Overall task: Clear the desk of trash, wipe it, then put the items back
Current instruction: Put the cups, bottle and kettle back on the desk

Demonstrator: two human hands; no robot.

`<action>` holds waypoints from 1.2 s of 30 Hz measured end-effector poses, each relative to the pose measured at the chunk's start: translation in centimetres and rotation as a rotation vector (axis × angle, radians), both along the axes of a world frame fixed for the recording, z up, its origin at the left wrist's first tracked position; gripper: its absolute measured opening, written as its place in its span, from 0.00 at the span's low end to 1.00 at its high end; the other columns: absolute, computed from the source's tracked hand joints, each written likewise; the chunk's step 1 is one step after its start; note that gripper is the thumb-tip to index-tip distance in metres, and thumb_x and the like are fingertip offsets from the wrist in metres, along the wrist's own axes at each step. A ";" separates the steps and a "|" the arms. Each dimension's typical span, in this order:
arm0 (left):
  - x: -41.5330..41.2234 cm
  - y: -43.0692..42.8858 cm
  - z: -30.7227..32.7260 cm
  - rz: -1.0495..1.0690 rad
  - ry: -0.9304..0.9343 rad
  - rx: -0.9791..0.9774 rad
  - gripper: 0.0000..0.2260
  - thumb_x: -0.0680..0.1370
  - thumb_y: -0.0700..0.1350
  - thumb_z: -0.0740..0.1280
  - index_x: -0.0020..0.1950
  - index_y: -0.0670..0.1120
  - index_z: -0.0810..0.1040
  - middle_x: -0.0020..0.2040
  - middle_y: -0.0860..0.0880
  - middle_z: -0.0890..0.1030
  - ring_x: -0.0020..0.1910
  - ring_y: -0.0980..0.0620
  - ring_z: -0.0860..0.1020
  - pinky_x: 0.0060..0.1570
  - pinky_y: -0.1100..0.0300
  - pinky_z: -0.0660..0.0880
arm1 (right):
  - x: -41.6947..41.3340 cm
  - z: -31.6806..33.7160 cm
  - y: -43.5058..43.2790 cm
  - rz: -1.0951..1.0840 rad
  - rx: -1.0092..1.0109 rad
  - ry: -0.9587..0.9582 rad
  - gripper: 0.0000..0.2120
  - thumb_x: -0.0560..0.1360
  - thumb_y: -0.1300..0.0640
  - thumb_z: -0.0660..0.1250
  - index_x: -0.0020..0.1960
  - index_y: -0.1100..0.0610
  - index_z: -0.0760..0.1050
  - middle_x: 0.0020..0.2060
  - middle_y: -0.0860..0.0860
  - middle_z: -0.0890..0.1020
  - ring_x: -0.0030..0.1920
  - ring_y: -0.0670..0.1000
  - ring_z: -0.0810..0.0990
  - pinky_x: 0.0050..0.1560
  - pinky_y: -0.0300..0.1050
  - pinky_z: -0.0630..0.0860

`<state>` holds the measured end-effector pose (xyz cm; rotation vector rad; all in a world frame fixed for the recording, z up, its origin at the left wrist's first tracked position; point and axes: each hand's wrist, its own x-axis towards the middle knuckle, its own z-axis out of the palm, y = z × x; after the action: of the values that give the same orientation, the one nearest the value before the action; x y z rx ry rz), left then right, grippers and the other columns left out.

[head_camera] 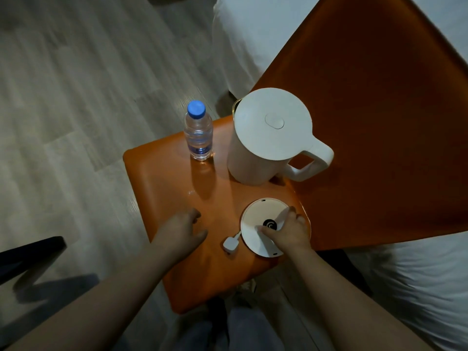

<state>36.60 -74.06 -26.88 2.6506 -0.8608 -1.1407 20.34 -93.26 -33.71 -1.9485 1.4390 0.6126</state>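
An orange chair seat holds three items. A clear water bottle with a blue cap stands upright at the far side. Right of it stands a white electric kettle, lid shut, handle pointing right. Near the front right lies the kettle's round white base with its cord and white plug at its left. My right hand grips the base from the right, thumb on top near the black centre contact. My left hand hovers over the seat left of the base, fingers loosely curled, holding nothing.
The orange chair back rises at the right. A white bed lies behind and to the right of it. Grey wood-look floor fills the left. A dark object sits at the lower left edge.
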 end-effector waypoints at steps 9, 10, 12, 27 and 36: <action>0.1 0.0 -0.9 0.019 -0.007 -0.015 0.23 0.77 0.55 0.66 0.69 0.48 0.69 0.64 0.49 0.76 0.60 0.51 0.75 0.53 0.58 0.74 | 0.3 -0.5 -0.3 0.020 -0.091 0.031 0.47 0.64 0.35 0.73 0.72 0.57 0.57 0.69 0.59 0.65 0.70 0.60 0.64 0.66 0.52 0.67; 0.1 0.1 -1.0 0.021 -0.007 -0.014 0.23 0.77 0.55 0.66 0.69 0.48 0.69 0.64 0.49 0.76 0.60 0.51 0.75 0.53 0.58 0.74 | 0.2 -0.5 -0.3 0.018 -0.093 0.028 0.47 0.64 0.35 0.73 0.72 0.58 0.58 0.68 0.60 0.65 0.70 0.60 0.64 0.66 0.52 0.67; 0.1 0.1 -1.0 0.024 -0.010 -0.012 0.23 0.77 0.55 0.66 0.69 0.48 0.69 0.64 0.49 0.76 0.60 0.50 0.75 0.53 0.58 0.74 | 0.0 -0.4 -0.2 0.004 -0.091 0.025 0.48 0.63 0.35 0.73 0.72 0.58 0.58 0.68 0.60 0.65 0.69 0.60 0.64 0.66 0.52 0.67; 6.1 -4.3 -0.7 0.313 -0.193 -0.156 0.43 0.69 0.63 0.71 0.76 0.46 0.57 0.72 0.44 0.67 0.68 0.44 0.69 0.61 0.49 0.72 | -0.7 0.7 0.4 0.039 -0.087 0.004 0.48 0.65 0.34 0.71 0.75 0.55 0.55 0.69 0.57 0.66 0.70 0.60 0.61 0.66 0.52 0.68; 10.4 -8.6 -1.1 0.483 -0.176 -0.527 0.41 0.61 0.62 0.77 0.68 0.48 0.67 0.63 0.48 0.74 0.61 0.49 0.74 0.56 0.56 0.73 | 0.8 1.1 -0.2 0.048 -0.088 -0.017 0.50 0.65 0.34 0.71 0.75 0.57 0.53 0.70 0.58 0.66 0.71 0.60 0.60 0.66 0.51 0.67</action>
<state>46.99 -82.67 -28.01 2.3359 -0.4189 -0.4873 21.12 -93.45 -32.65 -2.0567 1.4343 0.5609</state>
